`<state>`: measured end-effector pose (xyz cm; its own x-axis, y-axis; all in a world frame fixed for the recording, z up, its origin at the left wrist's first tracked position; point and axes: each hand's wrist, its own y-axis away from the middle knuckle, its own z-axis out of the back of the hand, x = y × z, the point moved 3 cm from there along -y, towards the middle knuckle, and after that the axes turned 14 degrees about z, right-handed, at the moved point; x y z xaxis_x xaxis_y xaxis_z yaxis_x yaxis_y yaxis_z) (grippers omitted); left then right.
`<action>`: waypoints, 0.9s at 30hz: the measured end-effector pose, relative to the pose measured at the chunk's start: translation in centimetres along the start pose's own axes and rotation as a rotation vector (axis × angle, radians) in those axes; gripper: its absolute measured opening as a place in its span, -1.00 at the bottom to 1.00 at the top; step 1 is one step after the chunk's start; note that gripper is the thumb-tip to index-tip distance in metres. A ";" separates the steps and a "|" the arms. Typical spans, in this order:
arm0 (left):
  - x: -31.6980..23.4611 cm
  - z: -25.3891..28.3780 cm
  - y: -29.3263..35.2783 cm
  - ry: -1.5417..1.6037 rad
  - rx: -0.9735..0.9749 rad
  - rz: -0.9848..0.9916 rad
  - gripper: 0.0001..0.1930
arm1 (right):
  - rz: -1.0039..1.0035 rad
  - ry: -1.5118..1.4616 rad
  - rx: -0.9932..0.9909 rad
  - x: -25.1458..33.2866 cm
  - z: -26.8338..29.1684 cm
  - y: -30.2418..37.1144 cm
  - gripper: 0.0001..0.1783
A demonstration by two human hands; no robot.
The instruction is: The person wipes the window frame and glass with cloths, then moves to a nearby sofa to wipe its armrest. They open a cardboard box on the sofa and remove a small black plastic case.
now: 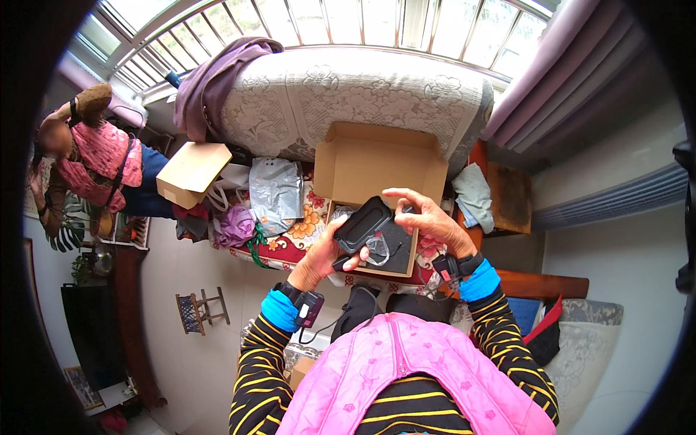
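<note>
My left hand [323, 252] grips a black rounded rectangular case [364, 223], its hollow side facing up. A small black piece [341, 262] shows by the fingers of the same hand. Just right of the case, my right hand [433, 223] has its thumb and fingers closed around a small dark piece [408, 209], too small to name. Below both hands sits an open cardboard box [380, 163] with its lid raised against the sofa back. Dark grey padding [399, 257] lies in it, with a clear plastic wrapper [378, 250] on top.
Left of the box lie a grey plastic bag [275, 192], a purple bag [235, 226] and another cardboard box [194, 172]. A person in pink [109, 159] is at the far left. A small stool [203, 310] stands on the floor. Folded cloth [473, 194] lies at right.
</note>
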<state>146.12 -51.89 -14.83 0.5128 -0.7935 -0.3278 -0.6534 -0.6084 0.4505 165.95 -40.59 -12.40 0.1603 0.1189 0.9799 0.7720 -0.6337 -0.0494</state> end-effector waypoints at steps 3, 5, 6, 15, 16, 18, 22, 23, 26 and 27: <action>-0.5 -1.0 0.4 -0.016 0.028 0.022 -0.40 | 0.015 0.008 0.131 1.9 -1.5 -0.1 -0.26; -0.6 -1.6 0.6 0.024 0.027 0.057 -0.39 | 0.022 0.006 0.124 2.6 -1.9 -0.3 -0.23; -0.9 -2.0 0.7 0.033 0.066 0.081 -0.39 | 0.038 0.009 0.112 2.8 -2.0 -0.3 -0.25; -3.0 -4.1 0.8 -0.327 -0.242 -0.034 -0.28 | -0.008 -0.013 -0.108 3.2 -0.8 0.6 -0.45; -3.5 -4.2 0.8 -0.380 -0.246 -0.055 -0.31 | -0.022 0.005 -0.113 3.4 -0.4 0.8 -0.44; -4.4 -4.3 1.2 -0.580 -0.299 -0.078 -0.42 | -0.019 0.031 -0.069 4.0 0.1 0.8 -0.43; -5.1 -4.9 0.9 -0.791 -0.309 -0.131 -0.61 | 0.017 0.155 0.200 5.1 0.2 -0.1 -0.41; -5.1 -5.1 0.5 -0.836 -0.291 -0.100 -0.63 | 0.030 0.134 0.247 5.4 0.1 -0.3 -0.39; -5.0 -5.5 -0.7 -0.925 -0.258 -0.030 -0.70 | 0.001 0.106 0.310 5.9 -0.2 -0.6 -0.39; -4.9 -5.5 -0.9 -0.935 -0.257 -0.035 -0.71 | -0.012 0.070 0.270 5.9 -0.3 -0.6 -0.38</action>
<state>147.26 -47.36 -9.09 -0.1929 -0.5358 -0.8220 -0.4474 -0.6976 0.5597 166.26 -39.72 -6.54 0.1145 0.0657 0.9912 0.9109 -0.4052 -0.0783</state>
